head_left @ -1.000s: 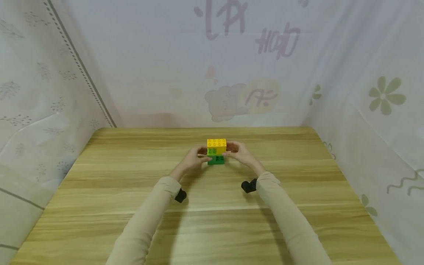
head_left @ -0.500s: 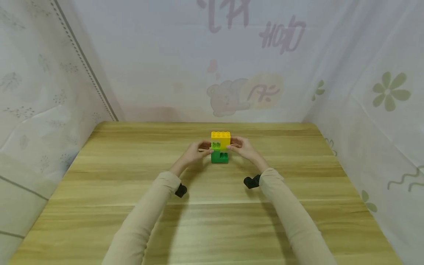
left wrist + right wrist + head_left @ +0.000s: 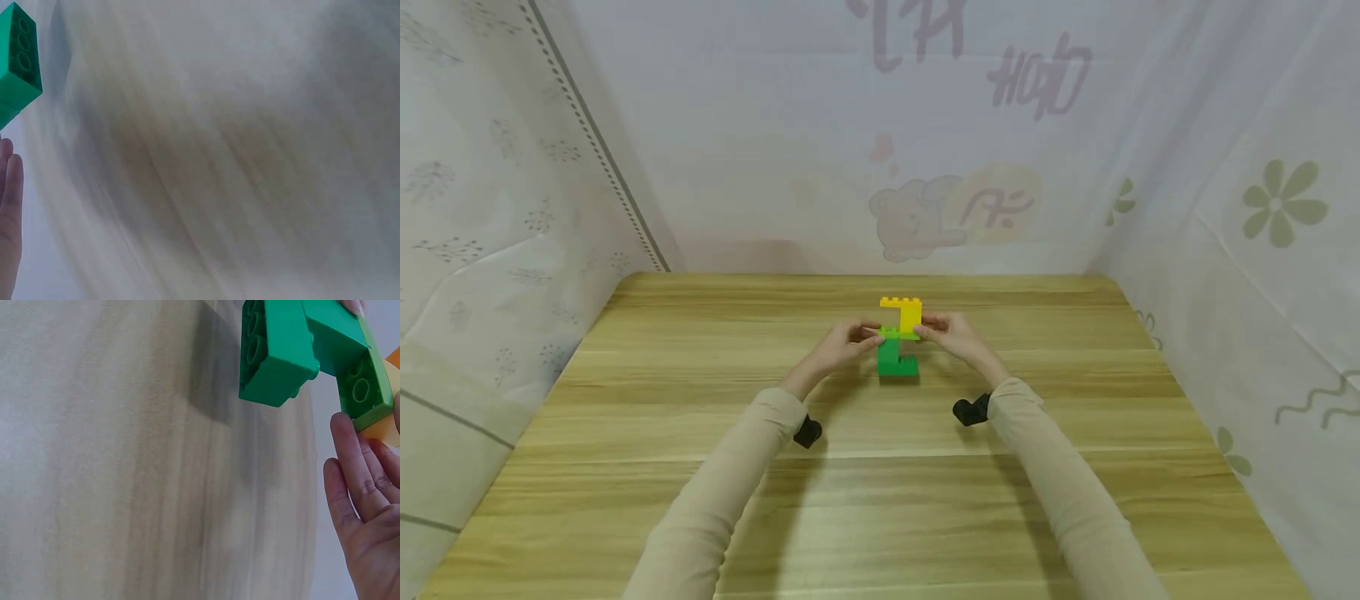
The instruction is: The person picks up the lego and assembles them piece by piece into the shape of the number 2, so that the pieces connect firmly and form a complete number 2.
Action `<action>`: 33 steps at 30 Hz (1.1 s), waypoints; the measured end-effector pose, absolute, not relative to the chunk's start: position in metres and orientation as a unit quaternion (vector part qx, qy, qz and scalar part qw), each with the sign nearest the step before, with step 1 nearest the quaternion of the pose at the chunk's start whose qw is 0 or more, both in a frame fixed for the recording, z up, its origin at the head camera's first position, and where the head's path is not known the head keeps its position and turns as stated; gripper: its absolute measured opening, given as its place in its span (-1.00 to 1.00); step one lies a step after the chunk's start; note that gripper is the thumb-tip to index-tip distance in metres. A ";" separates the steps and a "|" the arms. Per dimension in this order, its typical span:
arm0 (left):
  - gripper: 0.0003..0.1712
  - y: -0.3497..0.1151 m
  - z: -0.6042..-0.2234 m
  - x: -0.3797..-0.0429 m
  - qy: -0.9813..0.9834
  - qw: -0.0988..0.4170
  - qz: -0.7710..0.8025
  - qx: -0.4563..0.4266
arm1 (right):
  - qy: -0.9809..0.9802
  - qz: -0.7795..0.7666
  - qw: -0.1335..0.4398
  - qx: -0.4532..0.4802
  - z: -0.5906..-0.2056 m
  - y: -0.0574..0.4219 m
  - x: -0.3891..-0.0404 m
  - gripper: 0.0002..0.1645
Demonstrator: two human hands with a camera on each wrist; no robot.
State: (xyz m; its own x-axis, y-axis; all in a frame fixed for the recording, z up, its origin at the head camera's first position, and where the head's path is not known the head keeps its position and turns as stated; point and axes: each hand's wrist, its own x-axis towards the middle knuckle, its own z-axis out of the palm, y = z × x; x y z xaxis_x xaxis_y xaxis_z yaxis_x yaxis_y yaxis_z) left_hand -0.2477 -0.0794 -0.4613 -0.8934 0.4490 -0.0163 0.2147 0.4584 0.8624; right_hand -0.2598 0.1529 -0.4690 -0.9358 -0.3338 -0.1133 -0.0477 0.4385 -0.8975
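Observation:
A stack of toy building bricks is held in front of me, above the wooden table. Its lower part is dark green bricks [image 3: 889,357], with a light green brick [image 3: 889,332] over them and yellow bricks [image 3: 911,317] at the top. My left hand [image 3: 837,347] pinches the stack's left side around the light green level. On the other side, my right hand [image 3: 953,335] grips the yellow part. In the right wrist view, hollow undersides show on the dark green brick [image 3: 287,359] and the light green brick [image 3: 369,390]. The left wrist view catches only a green brick [image 3: 22,69] and some fingers [image 3: 11,194].
The wooden table [image 3: 880,500] spreads around both arms. Behind it hangs a pale printed cloth [image 3: 760,167], with more cloth on both sides. A black wrist-worn device [image 3: 972,410] sits by the right cuff, another black device [image 3: 808,432] by the left.
The stack has tipped so that its stud tops now show edge-on and its side profile, with a gap under the yellow overhang, is visible. Both hands stay on it.

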 end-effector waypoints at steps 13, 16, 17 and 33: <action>-0.56 -0.079 -0.467 -0.239 0.846 0.138 0.476 0.198 | 0.842 -0.504 0.138 -0.132 -0.477 0.149 -0.256 -0.47; -0.57 -0.080 -0.470 -0.239 0.846 0.134 0.473 0.207 | 0.849 -0.493 0.136 -0.132 -0.478 0.148 -0.255 -0.50; -0.57 -0.080 -0.471 -0.239 0.845 0.134 0.474 0.210 | 0.852 -0.489 0.136 -0.131 -0.479 0.147 -0.255 -0.51; -0.57 -0.068 -0.485 -0.238 0.857 0.128 0.481 0.131 | 0.859 -0.488 0.121 -0.091 -0.491 0.139 -0.253 -0.55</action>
